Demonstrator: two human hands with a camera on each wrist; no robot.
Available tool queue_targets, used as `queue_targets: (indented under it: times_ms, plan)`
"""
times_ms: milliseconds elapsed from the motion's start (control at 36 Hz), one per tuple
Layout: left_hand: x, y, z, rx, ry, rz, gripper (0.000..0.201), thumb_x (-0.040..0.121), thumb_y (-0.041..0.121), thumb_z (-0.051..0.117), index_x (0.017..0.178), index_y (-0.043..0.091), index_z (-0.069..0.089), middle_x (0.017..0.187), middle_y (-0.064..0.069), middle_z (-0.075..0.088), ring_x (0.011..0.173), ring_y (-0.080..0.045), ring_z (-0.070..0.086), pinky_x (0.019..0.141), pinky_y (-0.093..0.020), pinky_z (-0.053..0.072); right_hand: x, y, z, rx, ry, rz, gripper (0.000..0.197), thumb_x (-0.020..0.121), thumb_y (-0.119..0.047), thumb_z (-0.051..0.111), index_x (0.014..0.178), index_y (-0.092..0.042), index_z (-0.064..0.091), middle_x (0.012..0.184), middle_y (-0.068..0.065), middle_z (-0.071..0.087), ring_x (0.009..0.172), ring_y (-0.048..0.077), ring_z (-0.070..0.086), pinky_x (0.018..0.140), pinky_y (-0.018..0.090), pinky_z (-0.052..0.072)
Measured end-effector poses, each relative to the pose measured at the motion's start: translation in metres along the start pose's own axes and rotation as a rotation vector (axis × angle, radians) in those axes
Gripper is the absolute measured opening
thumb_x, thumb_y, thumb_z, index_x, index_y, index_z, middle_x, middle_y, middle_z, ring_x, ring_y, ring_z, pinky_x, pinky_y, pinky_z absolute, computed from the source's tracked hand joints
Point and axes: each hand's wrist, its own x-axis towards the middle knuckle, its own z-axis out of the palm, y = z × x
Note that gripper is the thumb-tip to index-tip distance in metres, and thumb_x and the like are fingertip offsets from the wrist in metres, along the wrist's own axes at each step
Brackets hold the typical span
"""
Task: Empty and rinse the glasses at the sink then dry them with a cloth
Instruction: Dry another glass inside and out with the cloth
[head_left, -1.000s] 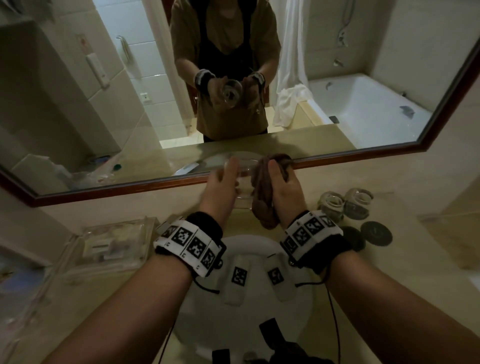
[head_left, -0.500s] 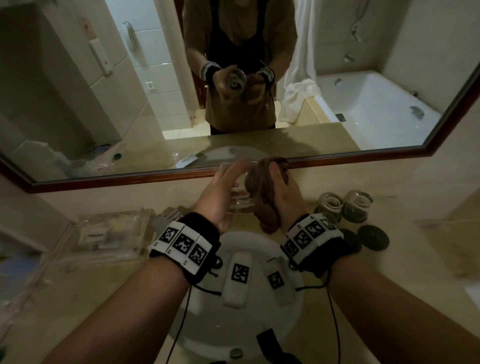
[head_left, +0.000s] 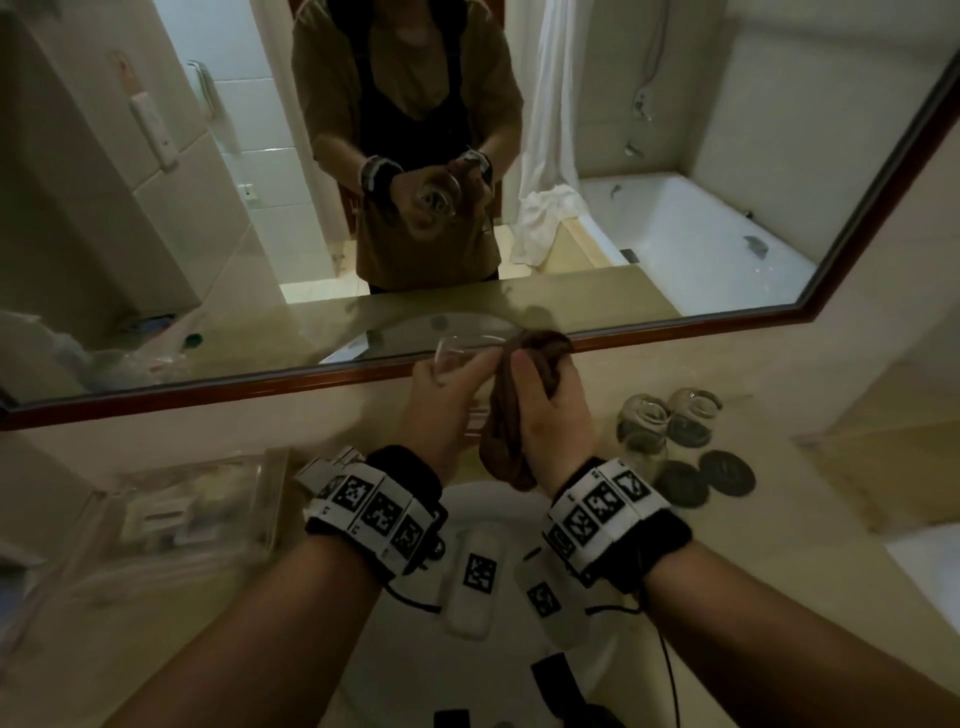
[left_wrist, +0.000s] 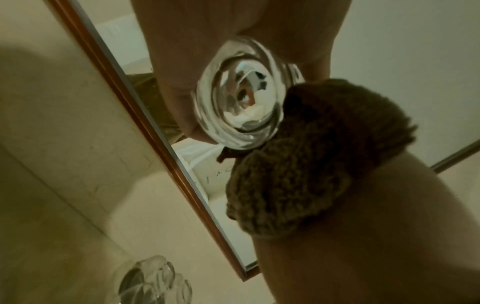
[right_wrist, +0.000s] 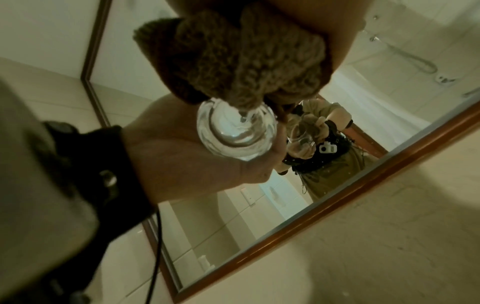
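One clear glass (head_left: 460, 364) is being held up over the white sink (head_left: 498, 613), the left hand (head_left: 441, 405) wrapping around it while the right hand (head_left: 553, 410) is gripping a bunched brown cloth (head_left: 511, 415) that is pressing against its side. Two more glasses (head_left: 667, 418) are sitting on the beige counter (head_left: 810, 519) to the right, two dark coasters (head_left: 704, 478) nearer. A wood-framed mirror (head_left: 675, 332) is running along the far wall.

head view downward, wrist views upward, sharing mirror (head_left: 623, 332)
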Motion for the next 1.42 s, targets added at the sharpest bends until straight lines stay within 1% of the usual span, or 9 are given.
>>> queue_targets:
  times_ms: [194,417,583,750,861,972,1056,1278,1417]
  plan:
    - [0.001,0.003,-0.008,-0.137,-0.278,-0.127,0.034,0.093,0.047,0.054,0.089,0.018,0.070,0.074,-0.003,0.071,0.064,-0.015,0.067,0.058,-0.026,0.053,0.009,-0.009,-0.003,0.098,0.037,0.148,0.035,0.097,-0.044,0.048,0.122,-0.020,0.055,0.124,0.009,0.061,0.115,0.025,0.057,0.104,0.040,0.042]
    - [0.004,0.000,0.005,-0.160,-0.180,-0.099,0.081,0.080,0.069,0.061,0.133,0.009,0.049,0.122,-0.012,0.065,0.096,-0.024,0.069,0.074,-0.041,0.057,-0.006,-0.009,-0.008,-0.091,0.159,-0.087,0.048,0.087,-0.051,0.047,0.120,-0.018,0.055,0.116,0.007,0.059,0.108,0.017,0.055,0.094,0.027,0.042]
    - [0.001,-0.001,0.021,-0.146,-0.268,-0.069,0.030,0.089,0.033,0.068,0.106,0.019,0.048,0.098,-0.004,0.064,0.079,-0.020,0.067,0.073,-0.043,0.057,-0.007,-0.006,-0.025,-0.018,0.217,-0.061,0.027,0.097,-0.036,0.050,0.118,-0.019,0.054,0.114,0.002,0.060,0.107,0.013,0.055,0.087,0.012,0.040]
    - [0.010,-0.015,0.042,-0.191,-0.322,-0.130,0.065,0.079,0.048,0.073,0.128,0.010,0.054,0.095,-0.013,0.063,0.073,-0.018,0.067,0.065,-0.035,0.056,0.011,0.009,-0.048,0.103,0.205,0.027,0.019,0.099,-0.031,0.047,0.115,-0.022,0.054,0.106,-0.001,0.062,0.094,0.008,0.059,0.077,0.003,0.043]
    - [0.018,-0.030,0.063,-0.325,-0.349,-0.326,0.046,0.089,0.058,0.058,0.090,0.013,0.060,0.076,-0.005,0.057,0.065,-0.015,0.064,0.076,-0.034,0.057,0.029,0.028,-0.081,0.119,0.208,0.115,0.030,0.097,-0.035,0.051,0.119,-0.016,0.057,0.115,0.006,0.065,0.109,0.020,0.060,0.092,0.026,0.047]
    - [0.021,-0.039,0.092,-0.463,-0.449,-0.539,0.045,0.089,0.053,0.063,0.066,0.014,0.060,0.061,0.002,0.049,0.053,-0.008,0.050,0.071,-0.019,0.048,0.046,0.050,-0.134,0.060,0.238,0.183,0.046,0.097,-0.044,0.048,0.127,-0.010,0.053,0.118,0.004,0.060,0.110,0.021,0.056,0.084,0.013,0.043]
    - [0.017,-0.041,0.119,-0.335,-0.477,-0.531,0.026,0.094,0.033,0.055,0.085,0.011,0.064,0.075,-0.003,0.062,0.068,-0.016,0.059,0.081,-0.031,0.045,0.056,0.063,-0.173,0.061,0.285,0.225,0.059,0.090,-0.057,0.050,0.125,-0.009,0.055,0.121,0.011,0.062,0.111,0.027,0.059,0.097,0.032,0.046]
    - [0.031,-0.078,0.209,0.125,-0.468,-0.421,0.031,0.084,0.016,0.071,0.113,0.014,0.058,0.106,-0.004,0.065,0.091,-0.018,0.064,0.084,-0.034,0.050,0.079,0.096,-0.277,0.106,0.416,0.252,0.041,0.100,-0.035,0.044,0.127,-0.006,0.053,0.112,0.005,0.059,0.092,0.015,0.055,0.056,-0.001,0.038]
    - [0.054,-0.108,0.260,0.396,-0.331,-0.334,0.046,0.088,0.019,0.071,0.125,0.018,0.044,0.100,-0.002,0.057,0.084,-0.018,0.062,0.062,-0.028,0.054,0.086,0.131,-0.327,0.095,0.501,0.307,0.030,0.100,-0.032,0.047,0.112,-0.007,0.058,0.100,0.010,0.061,0.085,0.017,0.057,0.064,0.013,0.044]
